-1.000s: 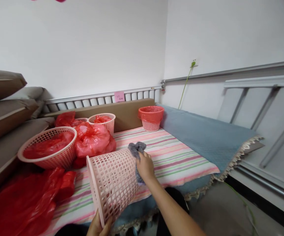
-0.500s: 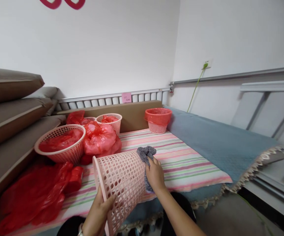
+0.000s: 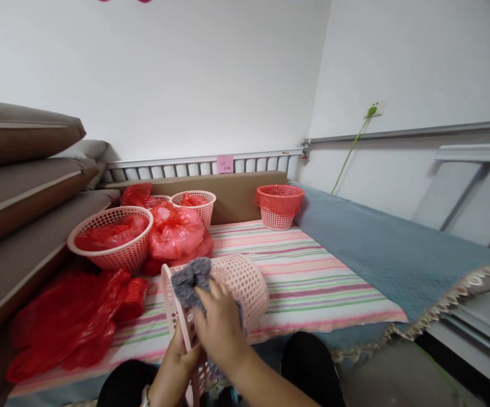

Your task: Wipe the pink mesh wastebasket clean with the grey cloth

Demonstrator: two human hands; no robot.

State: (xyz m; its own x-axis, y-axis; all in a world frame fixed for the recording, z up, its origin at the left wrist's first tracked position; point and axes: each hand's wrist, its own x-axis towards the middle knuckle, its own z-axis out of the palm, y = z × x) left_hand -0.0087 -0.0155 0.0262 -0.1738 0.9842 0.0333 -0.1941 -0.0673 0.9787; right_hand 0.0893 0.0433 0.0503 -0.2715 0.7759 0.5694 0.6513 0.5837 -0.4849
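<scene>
Grey cloth point(image 3: 191, 281) pressed by one right hand point(image 3: 219, 325); left hand point(image 3: 179, 359) grips one pink basket point(image 3: 245, 285).

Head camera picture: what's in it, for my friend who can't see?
The left hand grips a pink basket turned on its side, and the right hand holds a gray cloth against it. Around are more baskets, red plastic bags and a striped sheet.

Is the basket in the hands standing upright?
No, the pink basket lies on its side, its rim facing left.
</scene>
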